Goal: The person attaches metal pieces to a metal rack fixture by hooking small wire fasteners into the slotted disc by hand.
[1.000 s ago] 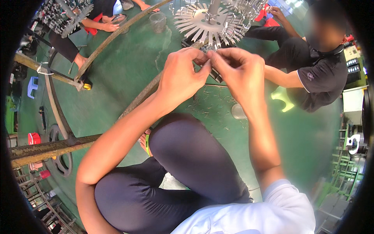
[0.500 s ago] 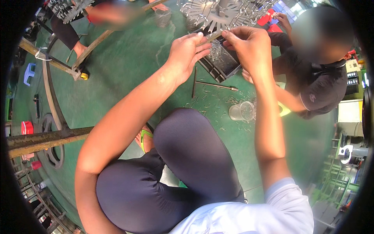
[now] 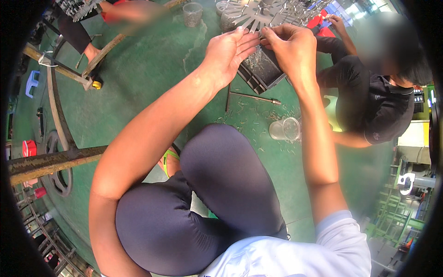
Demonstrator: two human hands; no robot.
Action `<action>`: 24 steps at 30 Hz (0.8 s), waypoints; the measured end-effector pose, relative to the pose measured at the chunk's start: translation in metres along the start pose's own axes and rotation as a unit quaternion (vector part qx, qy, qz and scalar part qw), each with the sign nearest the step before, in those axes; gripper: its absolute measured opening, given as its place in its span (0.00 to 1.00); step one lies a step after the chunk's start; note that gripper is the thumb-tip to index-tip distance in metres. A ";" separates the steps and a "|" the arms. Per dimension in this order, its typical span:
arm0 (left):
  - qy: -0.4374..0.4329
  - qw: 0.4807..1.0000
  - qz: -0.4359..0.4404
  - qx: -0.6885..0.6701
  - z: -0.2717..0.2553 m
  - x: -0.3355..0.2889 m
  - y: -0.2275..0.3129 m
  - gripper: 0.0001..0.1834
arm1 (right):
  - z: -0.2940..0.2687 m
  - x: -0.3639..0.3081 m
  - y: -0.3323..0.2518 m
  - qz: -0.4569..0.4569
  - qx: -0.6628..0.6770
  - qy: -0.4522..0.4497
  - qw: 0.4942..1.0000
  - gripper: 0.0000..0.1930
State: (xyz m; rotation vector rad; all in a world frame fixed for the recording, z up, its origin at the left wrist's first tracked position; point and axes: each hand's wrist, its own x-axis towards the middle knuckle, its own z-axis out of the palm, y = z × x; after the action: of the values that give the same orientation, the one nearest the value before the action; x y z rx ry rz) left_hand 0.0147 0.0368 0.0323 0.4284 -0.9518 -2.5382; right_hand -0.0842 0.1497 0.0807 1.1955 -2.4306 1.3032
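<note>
My left hand (image 3: 227,53) is palm up with its fingers stretched out, just below the near edge of a slotted metal disc (image 3: 258,14). Its thumb tip comes close to the disc's flat prongs; whether it touches them I cannot tell. My right hand (image 3: 295,48) is closed in a pinch of thumb and forefinger at the same edge. What lies in the pinch, if anything, is too small to make out. Below both hands a black tray (image 3: 260,85) holds small thin metal pieces, partly covered by my fingers.
On the green floor lie a T-shaped metal tool (image 3: 254,97), a tipped clear plastic cup (image 3: 284,129) and scattered wire bits. A co-worker in a dark shirt (image 3: 387,115) sits close at right. A rusty metal frame (image 3: 55,164) stands at left. Another clear container (image 3: 192,15) is farther off.
Both hands have shifted slightly up toward the disc, and my left palm has turned more upward with its fingers spread. The co-worker at right has leaned away, drawing a hand back from the tray.
</note>
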 end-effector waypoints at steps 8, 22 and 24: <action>0.016 1.000 0.006 -0.011 0.009 -0.007 -0.004 0.23 | -0.006 -0.007 -0.001 0.025 -0.012 -0.004 1.000 0.12; 0.006 1.000 0.019 0.011 0.007 -0.011 -0.002 0.23 | -0.001 -0.008 0.006 0.004 0.033 0.006 0.999 0.13; 0.007 1.000 0.018 0.009 0.007 -0.010 -0.004 0.23 | -0.001 -0.008 0.005 0.010 0.026 0.006 1.000 0.13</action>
State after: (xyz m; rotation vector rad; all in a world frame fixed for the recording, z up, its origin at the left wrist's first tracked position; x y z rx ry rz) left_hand 0.0193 0.0479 0.0358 0.4290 -0.9684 -2.4930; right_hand -0.0826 0.1568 0.0748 1.1768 -2.4206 1.3840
